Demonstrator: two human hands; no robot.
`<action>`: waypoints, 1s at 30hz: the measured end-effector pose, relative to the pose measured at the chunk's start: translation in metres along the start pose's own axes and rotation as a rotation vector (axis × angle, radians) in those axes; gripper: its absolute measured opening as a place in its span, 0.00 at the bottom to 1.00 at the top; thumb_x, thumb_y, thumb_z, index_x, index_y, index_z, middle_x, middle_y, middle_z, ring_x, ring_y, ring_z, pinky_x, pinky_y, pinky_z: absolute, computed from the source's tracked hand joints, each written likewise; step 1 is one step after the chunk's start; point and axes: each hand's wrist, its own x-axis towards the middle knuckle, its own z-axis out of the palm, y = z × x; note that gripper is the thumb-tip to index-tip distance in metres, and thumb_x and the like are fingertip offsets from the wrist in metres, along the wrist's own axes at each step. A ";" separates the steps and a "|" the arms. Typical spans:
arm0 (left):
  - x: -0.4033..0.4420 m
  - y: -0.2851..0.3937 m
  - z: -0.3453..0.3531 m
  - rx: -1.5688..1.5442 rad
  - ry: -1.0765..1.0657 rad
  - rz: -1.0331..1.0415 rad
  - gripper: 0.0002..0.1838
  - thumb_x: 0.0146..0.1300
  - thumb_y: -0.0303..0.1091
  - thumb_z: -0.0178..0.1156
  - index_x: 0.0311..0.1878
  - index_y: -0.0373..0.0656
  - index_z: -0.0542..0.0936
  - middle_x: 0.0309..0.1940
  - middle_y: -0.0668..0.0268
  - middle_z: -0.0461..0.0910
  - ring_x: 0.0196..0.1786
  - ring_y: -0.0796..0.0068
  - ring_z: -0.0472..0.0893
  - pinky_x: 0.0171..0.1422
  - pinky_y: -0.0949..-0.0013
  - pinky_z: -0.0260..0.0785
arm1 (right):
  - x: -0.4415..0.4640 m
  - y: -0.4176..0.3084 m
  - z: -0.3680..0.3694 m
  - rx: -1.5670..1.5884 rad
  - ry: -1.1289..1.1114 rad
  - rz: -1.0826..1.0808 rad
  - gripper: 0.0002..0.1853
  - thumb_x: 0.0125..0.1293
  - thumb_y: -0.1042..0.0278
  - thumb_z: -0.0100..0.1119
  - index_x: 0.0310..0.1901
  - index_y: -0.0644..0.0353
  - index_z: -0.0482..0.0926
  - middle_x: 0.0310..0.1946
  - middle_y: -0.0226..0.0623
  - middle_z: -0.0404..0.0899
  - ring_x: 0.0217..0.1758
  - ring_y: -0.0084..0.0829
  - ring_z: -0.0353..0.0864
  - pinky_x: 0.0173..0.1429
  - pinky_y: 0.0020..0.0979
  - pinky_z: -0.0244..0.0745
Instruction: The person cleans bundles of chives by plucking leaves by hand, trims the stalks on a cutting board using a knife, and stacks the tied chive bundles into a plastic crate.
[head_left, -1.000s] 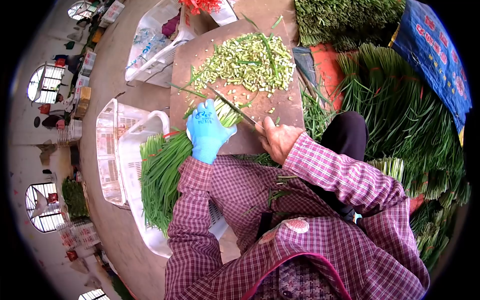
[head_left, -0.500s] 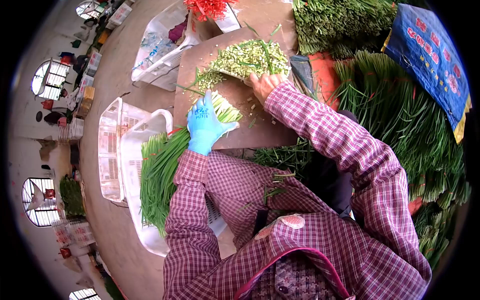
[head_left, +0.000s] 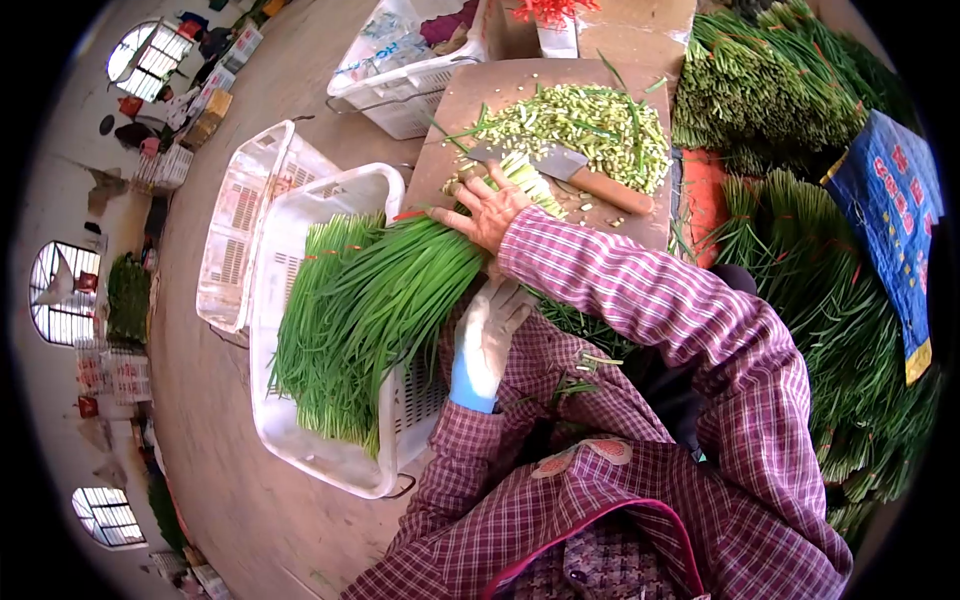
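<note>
A bundle of long green stalks [head_left: 420, 270] with a red band reaches from the board [head_left: 435, 165] over the white basket. My bare right hand [head_left: 485, 212] lies on the bundle near its pale cut ends, fingers spread. Below the bundle, my gloved left hand [head_left: 490, 325] is palm up against its underside, with the fingertips partly hidden. The knife [head_left: 600, 185] lies flat on the board, its blade beside the pale ends and its wooden handle to the right. Chopped stalk pieces [head_left: 600, 125] are heaped behind it.
The white basket [head_left: 385, 480] at my left holds more stalks. Another crate [head_left: 232, 250] stands beyond it, and a third [head_left: 405, 85] holds plastic bags. Stalk bundles [head_left: 780, 260] and a blue sack [head_left: 890, 220] are at the right. Red ties [head_left: 555, 10] show at the top.
My right hand has let go of the knife and moved left onto the bundle. My left hand has moved from the top of the bundle to below it. The view has shifted.
</note>
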 end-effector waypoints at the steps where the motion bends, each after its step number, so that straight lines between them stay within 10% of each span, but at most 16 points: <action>1: 0.005 0.001 -0.003 -0.022 0.044 -0.003 0.48 0.65 0.66 0.52 0.70 0.29 0.57 0.67 0.48 0.62 0.68 0.53 0.64 0.74 0.53 0.56 | 0.013 -0.001 -0.006 -0.004 0.002 -0.018 0.57 0.38 0.39 0.76 0.72 0.39 0.57 0.64 0.39 0.65 0.69 0.35 0.62 0.75 0.51 0.48; 3: 0.015 0.001 -0.014 -0.086 0.145 0.061 0.49 0.64 0.67 0.51 0.70 0.29 0.57 0.65 0.49 0.64 0.68 0.53 0.65 0.74 0.52 0.56 | 0.032 0.000 -0.017 0.071 -0.336 -0.102 0.61 0.31 0.38 0.78 0.71 0.35 0.56 0.59 0.42 0.71 0.65 0.36 0.68 0.70 0.46 0.54; 7: 0.024 -0.004 -0.029 -0.190 0.263 0.118 0.56 0.58 0.74 0.52 0.71 0.30 0.52 0.66 0.51 0.61 0.69 0.55 0.62 0.75 0.50 0.54 | 0.019 -0.013 -0.040 0.085 -0.151 -0.126 0.65 0.22 0.38 0.81 0.70 0.30 0.57 0.50 0.40 0.77 0.56 0.36 0.75 0.59 0.42 0.62; 8: 0.024 -0.007 -0.029 -0.240 0.289 0.109 0.59 0.56 0.75 0.53 0.72 0.31 0.50 0.68 0.52 0.59 0.70 0.56 0.61 0.75 0.50 0.53 | 0.010 -0.021 -0.052 0.056 -0.128 -0.120 0.49 0.43 0.43 0.74 0.69 0.30 0.60 0.48 0.40 0.77 0.54 0.36 0.75 0.58 0.43 0.63; 11: 0.010 0.016 -0.005 -0.351 0.091 0.153 0.64 0.50 0.77 0.56 0.76 0.40 0.40 0.75 0.54 0.46 0.76 0.57 0.52 0.77 0.47 0.48 | -0.011 -0.050 -0.056 0.054 0.175 0.009 0.39 0.50 0.56 0.65 0.68 0.31 0.64 0.40 0.38 0.74 0.46 0.38 0.74 0.63 0.47 0.64; 13: 0.005 0.031 0.018 -0.531 0.110 0.295 0.51 0.58 0.71 0.54 0.77 0.53 0.48 0.75 0.60 0.48 0.76 0.60 0.51 0.78 0.52 0.47 | -0.024 -0.059 -0.078 0.173 0.235 0.077 0.34 0.55 0.60 0.60 0.67 0.30 0.66 0.48 0.41 0.71 0.51 0.39 0.72 0.64 0.52 0.63; 17: 0.013 0.069 0.000 -0.443 0.030 0.484 0.42 0.63 0.62 0.55 0.73 0.47 0.57 0.70 0.59 0.62 0.70 0.57 0.62 0.75 0.49 0.55 | -0.062 -0.061 -0.088 0.233 0.452 0.061 0.35 0.52 0.61 0.63 0.65 0.31 0.67 0.61 0.35 0.67 0.62 0.39 0.69 0.65 0.53 0.64; 20: 0.016 0.096 -0.007 -0.396 0.101 0.538 0.44 0.56 0.60 0.63 0.71 0.49 0.61 0.68 0.59 0.66 0.69 0.55 0.65 0.71 0.41 0.60 | -0.126 -0.035 -0.077 0.352 0.398 0.070 0.42 0.46 0.64 0.70 0.66 0.29 0.65 0.70 0.24 0.59 0.64 0.37 0.68 0.64 0.51 0.69; 23: 0.015 0.104 0.000 -0.348 0.067 0.601 0.46 0.52 0.59 0.66 0.71 0.50 0.62 0.68 0.59 0.66 0.70 0.55 0.65 0.71 0.40 0.59 | -0.184 -0.008 -0.033 0.294 -0.175 0.325 0.19 0.58 0.60 0.64 0.52 0.49 0.79 0.45 0.31 0.79 0.48 0.34 0.80 0.55 0.41 0.74; 30: 0.008 0.106 0.021 -0.330 -0.023 0.564 0.45 0.55 0.60 0.64 0.72 0.49 0.61 0.69 0.61 0.65 0.70 0.56 0.65 0.72 0.41 0.60 | -0.140 -0.044 -0.131 0.597 0.641 0.012 0.21 0.56 0.70 0.60 0.54 0.47 0.77 0.44 0.29 0.78 0.43 0.32 0.78 0.47 0.34 0.78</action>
